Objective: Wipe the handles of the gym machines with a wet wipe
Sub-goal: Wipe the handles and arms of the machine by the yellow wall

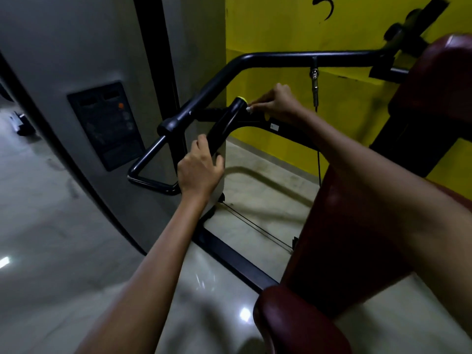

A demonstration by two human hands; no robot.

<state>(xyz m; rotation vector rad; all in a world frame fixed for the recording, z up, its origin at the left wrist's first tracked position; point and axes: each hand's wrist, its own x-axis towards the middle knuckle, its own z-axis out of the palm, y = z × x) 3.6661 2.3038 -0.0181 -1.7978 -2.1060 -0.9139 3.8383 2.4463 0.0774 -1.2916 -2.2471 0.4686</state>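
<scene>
Your left hand [199, 169] grips the near end of the black, yellow-capped padded handle [224, 123] while your right hand [277, 103] pinches a small white wet wipe [249, 108] beside its far tip, wiping seemingly under way with other handles remaining.

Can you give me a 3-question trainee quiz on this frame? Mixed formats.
1. True or false: the left hand holds the lower part of the black handle.
2. Multiple choice: the white wet wipe is pinched by the right hand near which part of the handle? A) the yellow-capped top end B) the bottom end C) the middle
3. Fill in: the wall behind the machine is painted ____.

Key: 1 true; 2 A; 3 yellow
</scene>
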